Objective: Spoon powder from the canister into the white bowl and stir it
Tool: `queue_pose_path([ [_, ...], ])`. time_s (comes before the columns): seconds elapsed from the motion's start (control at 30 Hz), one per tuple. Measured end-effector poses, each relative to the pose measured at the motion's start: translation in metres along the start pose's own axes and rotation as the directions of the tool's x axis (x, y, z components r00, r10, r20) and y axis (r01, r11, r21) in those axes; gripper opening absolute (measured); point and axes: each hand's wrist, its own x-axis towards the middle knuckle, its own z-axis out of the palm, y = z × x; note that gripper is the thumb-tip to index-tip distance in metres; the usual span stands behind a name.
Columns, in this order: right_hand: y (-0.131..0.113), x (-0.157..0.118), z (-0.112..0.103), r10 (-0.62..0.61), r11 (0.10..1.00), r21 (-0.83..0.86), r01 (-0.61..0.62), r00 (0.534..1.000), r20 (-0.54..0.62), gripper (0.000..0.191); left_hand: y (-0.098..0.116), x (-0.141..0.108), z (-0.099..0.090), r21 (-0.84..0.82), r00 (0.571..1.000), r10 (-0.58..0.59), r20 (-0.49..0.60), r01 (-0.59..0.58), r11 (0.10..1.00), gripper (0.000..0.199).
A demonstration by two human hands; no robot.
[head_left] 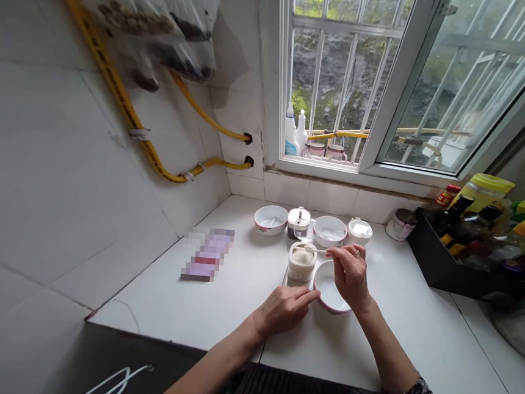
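Observation:
My right hand (pixel 351 272) pinches the thin handle of a small spoon (pixel 319 251). The spoon's head lies in the pale powder or grains (pixel 303 256) filling an uncovered cream jar (pixel 300 274). Below that hand sits a white bowl (pixel 328 291) with a pinkish rim, partly covered by the fingers. My left hand (pixel 286 309) is closed at the bowl's left edge, thumb and fingertips at its rim. Behind the jar stand a lidded container with dark contents (pixel 297 224), a second white bowl (pixel 330 231) and a white lidded container (pixel 359 231).
Another bowl (pixel 270 221) stands at the back left, and a blurred purple item (pixel 209 255) lies on the white counter (pixel 143 297). To the right are a small jar (pixel 400 225) and a black bin (pixel 440 265) of bottles. Yellow pipes (pixel 155 162) run along the wall.

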Motion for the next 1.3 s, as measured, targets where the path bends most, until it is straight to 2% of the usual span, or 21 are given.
queue_pose_path([
  [0.07, 0.001, 0.000, 0.000, 0.139, 0.988, 0.067, -0.137, 0.990, -0.029, 0.016, 0.000, 0.000, -0.001, 0.004, 1.000, -0.002, -0.001, 0.002, 1.000, 0.033],
  [0.1, 0.002, 0.000, -0.001, 0.250, 0.961, 0.128, -0.244, 0.968, -0.031, 0.014, 0.000, 0.001, -0.001, 0.002, 1.000, 0.000, -0.002, 0.000, 1.000, 0.033],
  [0.13, 0.003, 0.001, -0.003, 0.372, 0.910, 0.201, -0.362, 0.928, -0.013, 0.014, 0.000, 0.001, -0.001, -0.002, 1.000, 0.004, -0.001, -0.004, 1.000, 0.033],
  [0.2, 0.008, 0.003, -0.010, 0.575, 0.756, 0.335, -0.563, 0.815, 0.071, 0.018, 0.000, 0.000, -0.002, -0.011, 1.000, 0.008, -0.001, -0.008, 1.000, 0.034],
  [0.23, 0.011, 0.004, -0.015, 0.636, 0.679, 0.377, -0.629, 0.762, 0.125, 0.019, 0.000, 0.000, -0.003, -0.014, 1.000, 0.011, -0.001, -0.011, 1.000, 0.034],
  [0.27, 0.015, 0.004, -0.021, 0.664, 0.638, 0.392, -0.663, 0.731, 0.158, 0.020, 0.000, 0.000, -0.003, -0.017, 1.000, 0.008, -0.006, -0.008, 1.000, 0.034],
  [0.33, 0.023, 0.005, -0.035, 0.661, 0.632, 0.353, -0.690, 0.718, 0.221, 0.019, 0.000, 0.001, -0.004, -0.027, 1.000, 0.013, -0.015, -0.014, 1.000, 0.033],
  [0.4, 0.029, 0.004, -0.047, 0.601, 0.717, 0.211, -0.664, 0.743, 0.294, 0.016, 0.000, 0.001, -0.005, -0.041, 1.000, 0.020, -0.014, -0.020, 0.999, 0.033],
  [0.5, 0.032, -0.001, -0.055, 0.456, 0.882, -0.064, -0.467, 0.810, 0.368, 0.016, 0.001, 0.001, -0.007, -0.053, 1.000, 0.018, -0.011, -0.018, 0.998, 0.033],
  [0.6, 0.029, -0.007, -0.051, 0.348, 0.935, -0.222, -0.276, 0.837, 0.422, 0.020, 0.001, 0.001, -0.008, -0.060, 1.000, 0.009, -0.003, -0.009, 0.998, 0.035],
  [0.67, 0.025, -0.011, -0.046, 0.303, 0.951, -0.202, -0.232, 0.823, 0.481, 0.022, 0.001, 0.001, -0.008, -0.063, 1.000, 0.009, -0.002, -0.009, 0.998, 0.035],
  [0.77, 0.023, -0.013, -0.042, 0.244, 0.967, -0.080, -0.242, 0.789, 0.563, 0.022, 0.001, 0.000, -0.008, -0.061, 1.000, 0.007, -0.007, -0.007, 0.998, 0.035],
  [0.93, 0.027, -0.014, -0.044, 0.263, 0.964, -0.159, -0.213, 0.841, 0.473, 0.023, 0.001, -0.001, -0.008, -0.066, 1.000, -0.003, -0.004, 0.002, 0.998, 0.039],
  [1.1, 0.025, -0.013, -0.049, 0.196, 0.970, -0.004, -0.242, 0.775, 0.602, 0.026, 0.002, 0.000, -0.011, -0.097, 1.000, -0.008, 0.024, 0.011, 0.995, 0.039],
  [1.2, 0.024, -0.011, -0.057, 0.259, 0.964, -0.097, -0.249, 0.776, 0.575, 0.024, 0.001, -0.001, -0.011, -0.104, 1.000, -0.009, 0.030, 0.012, 0.994, 0.039],
  [1.3, 0.023, -0.010, -0.064, 0.341, 0.939, -0.178, -0.294, 0.729, 0.594, 0.025, 0.001, -0.002, -0.011, -0.101, 1.000, -0.010, 0.024, 0.012, 0.995, 0.040],
])
